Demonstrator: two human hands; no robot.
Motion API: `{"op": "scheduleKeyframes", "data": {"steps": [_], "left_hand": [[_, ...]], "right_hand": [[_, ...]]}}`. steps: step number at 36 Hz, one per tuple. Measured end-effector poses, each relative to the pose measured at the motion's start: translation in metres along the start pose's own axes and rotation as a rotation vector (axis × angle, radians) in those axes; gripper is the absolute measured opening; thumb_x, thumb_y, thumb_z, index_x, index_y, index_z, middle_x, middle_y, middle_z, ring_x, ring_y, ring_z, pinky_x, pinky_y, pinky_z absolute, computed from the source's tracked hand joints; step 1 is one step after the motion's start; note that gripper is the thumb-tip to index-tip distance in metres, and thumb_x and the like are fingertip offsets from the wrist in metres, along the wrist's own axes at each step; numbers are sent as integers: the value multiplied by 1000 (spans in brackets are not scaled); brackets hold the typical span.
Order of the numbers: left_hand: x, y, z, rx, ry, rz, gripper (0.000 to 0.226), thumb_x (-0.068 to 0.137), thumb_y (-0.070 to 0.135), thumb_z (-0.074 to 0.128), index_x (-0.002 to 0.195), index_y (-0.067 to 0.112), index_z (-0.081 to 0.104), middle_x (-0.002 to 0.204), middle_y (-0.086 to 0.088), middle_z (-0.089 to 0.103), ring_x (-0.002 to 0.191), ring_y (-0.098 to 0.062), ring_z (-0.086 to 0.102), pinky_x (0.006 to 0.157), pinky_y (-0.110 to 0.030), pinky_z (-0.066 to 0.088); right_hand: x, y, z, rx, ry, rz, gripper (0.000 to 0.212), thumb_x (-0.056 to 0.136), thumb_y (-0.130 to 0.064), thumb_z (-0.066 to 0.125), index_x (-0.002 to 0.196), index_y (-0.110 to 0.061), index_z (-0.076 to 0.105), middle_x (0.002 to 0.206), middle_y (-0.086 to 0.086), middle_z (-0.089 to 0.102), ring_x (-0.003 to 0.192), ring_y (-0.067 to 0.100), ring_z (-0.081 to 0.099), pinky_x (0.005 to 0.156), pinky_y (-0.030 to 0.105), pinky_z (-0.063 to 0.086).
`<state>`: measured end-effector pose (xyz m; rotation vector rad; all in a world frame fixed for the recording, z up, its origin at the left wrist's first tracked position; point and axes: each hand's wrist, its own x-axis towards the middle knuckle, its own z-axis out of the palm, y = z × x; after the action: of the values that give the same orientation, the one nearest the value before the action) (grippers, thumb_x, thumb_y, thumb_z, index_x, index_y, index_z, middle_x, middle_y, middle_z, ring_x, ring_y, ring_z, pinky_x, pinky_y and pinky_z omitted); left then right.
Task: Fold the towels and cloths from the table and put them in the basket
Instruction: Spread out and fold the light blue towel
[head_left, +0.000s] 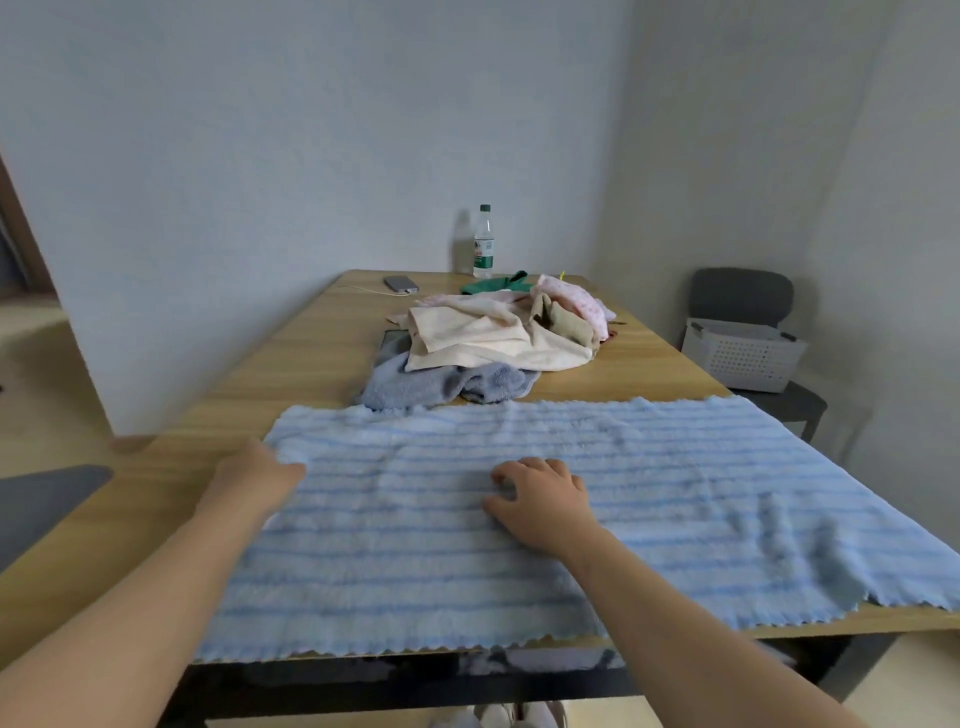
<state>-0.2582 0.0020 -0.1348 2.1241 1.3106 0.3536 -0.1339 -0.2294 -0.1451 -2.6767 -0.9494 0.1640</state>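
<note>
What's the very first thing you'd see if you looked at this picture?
A big light blue striped towel is spread flat over the near end of the wooden table, with the left hand at its left edge and the right hand near its middle. Behind it lies a jumbled pile of cloths. A white basket sits on a grey chair to the right.

towel: fluffy ribbed cloth | table: matt wood grain | basket: perforated plastic | bottle: clear plastic
</note>
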Motion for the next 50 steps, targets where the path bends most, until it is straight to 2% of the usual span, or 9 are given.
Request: {"op": "scheduleKeyframes", "data": {"steps": [6, 12, 16, 21, 23, 28, 33, 41, 50], "left_hand": [[-9, 43, 7, -496, -265, -37, 40, 92, 5, 54, 129, -8, 46, 126, -26, 53, 90, -30, 52, 79, -40, 41], [-39, 104, 24, -815, -464, 89, 39, 95, 6, 46, 131, -7, 44, 75, -7, 52, 64, -19, 50, 59, -30, 43], [-70, 163, 50, -942, -587, 235, 36, 94, 3, 46, 130, 2, 47, 81, -5, 56, 70, -17, 54, 64, -29, 47], [-111, 209, 87, -1009, -1178, 309, 42, 98, 18, 44, 133, 36, 30, 110, -1, 50, 89, -22, 57, 81, -40, 48], [-114, 216, 104, -869, -1099, 403, 55, 98, 22, 45, 144, 35, 19, 131, 3, 39, 103, -23, 55, 88, -41, 46], [-88, 193, 147, -212, -345, 753, 30, 94, 9, 45, 120, 15, 58, 131, -3, 55, 114, -22, 53, 94, -26, 40], [-73, 150, 166, 420, -276, 839, 50, 96, 49, 32, 143, 32, 28, 154, 7, 22, 141, -15, 19, 112, -34, 16], [-42, 130, 141, 546, -295, 778, 58, 94, 60, 18, 147, 38, 14, 157, 11, 8, 145, -16, 4, 116, -42, 6], [-15, 96, 103, 623, -322, 705, 57, 92, 63, 20, 145, 45, 12, 157, 13, 4, 145, -14, 2, 116, -42, 4]], "right_hand": [[5, 26, -17, 4, 29, 84, 41, 94, -40, 43, 134, -32, 45, 144, -4, 40, 133, 23, 28, 107, 37, 22], [2, 75, -42, 92, 79, 306, 36, 94, -39, 43, 129, -35, 49, 133, -1, 51, 129, 25, 35, 103, 36, 28], [0, 98, -48, 521, 234, 333, 27, 93, -31, 49, 116, -23, 61, 112, 3, 63, 104, 22, 53, 90, 34, 43], [1, 113, -65, 1112, 393, 407, 33, 97, -36, 45, 111, -13, 64, 112, 8, 64, 106, 22, 58, 88, 35, 47], [3, 123, -71, 1196, 417, 451, 38, 97, -45, 40, 107, -17, 64, 119, 10, 62, 113, 26, 56, 101, 40, 43], [4, 151, -67, 973, 440, 419, 50, 87, -48, 57, 129, -23, 49, 105, 4, 63, 95, 25, 61, 90, 39, 48], [2, 152, -45, 632, 300, 320, 62, 81, -32, 68, 136, -36, 39, 113, 5, 62, 111, 24, 57, 98, 40, 43], [14, 119, -30, 476, 275, 250, 58, 81, -37, 61, 134, -43, 37, 116, 2, 61, 113, 27, 53, 101, 46, 38], [11, 86, -38, 938, 161, 247, 43, 90, -19, 56, 131, -23, 45, 79, -5, 58, 69, 10, 56, 61, 19, 45]]}}
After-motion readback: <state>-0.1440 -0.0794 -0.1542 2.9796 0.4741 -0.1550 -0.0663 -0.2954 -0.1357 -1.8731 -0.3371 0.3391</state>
